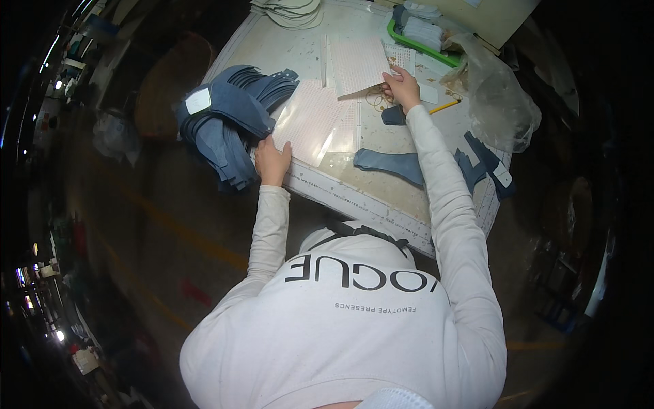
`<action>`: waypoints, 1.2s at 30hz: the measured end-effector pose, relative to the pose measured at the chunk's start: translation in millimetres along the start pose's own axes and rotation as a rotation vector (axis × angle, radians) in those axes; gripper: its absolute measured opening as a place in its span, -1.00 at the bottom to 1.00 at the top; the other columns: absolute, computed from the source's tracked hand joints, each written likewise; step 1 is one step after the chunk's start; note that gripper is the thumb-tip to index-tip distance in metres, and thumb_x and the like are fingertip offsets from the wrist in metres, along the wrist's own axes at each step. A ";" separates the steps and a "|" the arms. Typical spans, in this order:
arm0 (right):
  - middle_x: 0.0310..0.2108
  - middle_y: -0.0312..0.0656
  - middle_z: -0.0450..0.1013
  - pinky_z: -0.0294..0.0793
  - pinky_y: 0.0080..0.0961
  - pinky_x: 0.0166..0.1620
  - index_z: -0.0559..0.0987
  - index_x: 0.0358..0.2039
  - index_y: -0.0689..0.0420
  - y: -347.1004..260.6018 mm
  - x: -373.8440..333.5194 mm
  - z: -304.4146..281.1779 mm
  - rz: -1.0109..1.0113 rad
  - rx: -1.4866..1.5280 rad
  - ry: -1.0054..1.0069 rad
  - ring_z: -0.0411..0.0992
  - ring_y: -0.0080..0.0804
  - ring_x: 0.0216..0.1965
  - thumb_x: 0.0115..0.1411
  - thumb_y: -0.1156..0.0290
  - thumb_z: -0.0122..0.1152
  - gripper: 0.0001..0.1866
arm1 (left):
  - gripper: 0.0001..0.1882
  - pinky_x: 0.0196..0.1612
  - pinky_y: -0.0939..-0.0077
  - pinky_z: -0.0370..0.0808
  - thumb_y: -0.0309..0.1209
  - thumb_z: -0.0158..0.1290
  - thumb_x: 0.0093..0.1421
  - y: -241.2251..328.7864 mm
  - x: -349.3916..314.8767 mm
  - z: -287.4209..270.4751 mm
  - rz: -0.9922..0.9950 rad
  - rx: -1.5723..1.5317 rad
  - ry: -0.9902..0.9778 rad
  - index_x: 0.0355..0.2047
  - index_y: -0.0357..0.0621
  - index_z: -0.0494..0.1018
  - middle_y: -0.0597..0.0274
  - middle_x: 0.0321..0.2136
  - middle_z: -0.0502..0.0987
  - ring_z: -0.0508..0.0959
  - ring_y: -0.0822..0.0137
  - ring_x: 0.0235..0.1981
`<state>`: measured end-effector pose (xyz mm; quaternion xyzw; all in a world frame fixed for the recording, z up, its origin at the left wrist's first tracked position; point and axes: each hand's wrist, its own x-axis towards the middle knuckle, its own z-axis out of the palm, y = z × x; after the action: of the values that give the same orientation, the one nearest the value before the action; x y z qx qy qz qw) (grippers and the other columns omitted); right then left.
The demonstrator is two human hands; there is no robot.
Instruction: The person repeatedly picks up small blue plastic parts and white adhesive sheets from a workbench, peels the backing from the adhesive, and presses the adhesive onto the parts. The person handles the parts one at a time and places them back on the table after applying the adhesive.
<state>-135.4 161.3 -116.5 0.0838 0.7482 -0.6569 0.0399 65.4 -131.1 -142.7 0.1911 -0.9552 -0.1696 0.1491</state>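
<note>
My right hand [402, 90] pinches the right edge of a printed paper sheet [357, 61], whose near side is lifted off the table. My left hand [273, 163] lies at the table's near edge, thumb apart from its fingers. It is beside a large fanned stack of blue fabric pieces [235, 102] and the corner of a second, shiny printed sheet [320, 119]. A white tag [198, 101] rests on the stack. Rubber bands [377, 100] and a small dark blue piece [393, 115] lie just below my right hand.
A yellow pencil [445, 106] and a clear plastic bag [501, 102] lie at the right. Further blue pieces [388, 163] sit near the front, partly under my right forearm. At the back are a green tray [422, 46] and a stack of pale cut pieces [289, 10].
</note>
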 end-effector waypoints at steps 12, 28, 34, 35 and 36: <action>-0.06 -0.17 0.35 0.26 -0.26 0.12 0.35 0.18 -0.15 25.9 -156.4 -63.9 -0.567 -1.152 -0.577 0.30 -0.24 0.02 -0.16 0.35 0.43 -0.19 | -0.77 -0.43 0.43 0.47 -0.34 0.11 0.19 22.7 -2.5 -13.5 -0.120 -0.568 0.078 -0.28 -0.29 0.46 0.06 -0.54 0.58 0.61 0.23 -0.52; -0.16 -0.05 0.53 0.42 -0.64 -0.07 0.14 0.28 0.21 38.1 -148.1 -30.2 -0.002 0.265 -0.339 0.50 -0.50 -0.17 0.14 0.55 0.24 -0.27 | -0.77 -0.35 0.72 0.44 -0.45 0.07 0.24 45.9 54.0 -19.5 0.163 -0.746 0.038 -0.14 -0.35 0.48 0.28 -0.41 0.59 0.53 0.56 -0.41; -0.18 -0.06 0.54 0.54 -0.63 -0.26 0.23 0.22 0.21 54.9 -158.8 15.4 0.080 0.261 -0.146 0.52 -0.48 -0.22 0.20 0.61 0.11 -0.44 | -0.47 -0.40 0.63 0.51 0.00 -0.01 0.28 79.4 -24.6 -3.1 -0.349 -0.973 -1.024 -0.35 -0.33 0.56 0.18 -0.52 0.59 0.58 0.42 -0.52; -0.18 -0.05 0.54 0.54 -0.63 -0.29 0.23 0.21 0.21 55.7 -159.7 19.9 0.128 0.223 -0.151 0.52 -0.48 -0.22 0.20 0.61 0.10 -0.45 | -0.43 -0.33 0.61 0.53 0.07 -0.03 0.27 86.9 -40.4 2.6 -0.332 -0.977 -1.250 -0.23 -0.32 0.53 0.14 -0.41 0.62 0.60 0.41 -0.44; -0.26 -0.15 0.54 0.50 -0.70 -0.33 0.29 0.18 0.22 57.0 -164.3 23.3 0.099 0.353 -0.163 0.51 -0.56 -0.30 0.21 0.57 0.12 -0.50 | -0.41 -0.24 0.59 0.54 0.05 -0.04 0.28 95.5 -58.3 9.6 -0.326 -1.121 -1.229 -0.05 -0.33 0.43 0.07 -0.23 0.60 0.61 0.38 -0.32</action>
<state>35.0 133.3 -147.4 0.0727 0.6107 -0.7797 0.1172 83.4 -21.2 -127.7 0.0982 -0.6015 -0.7113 -0.3501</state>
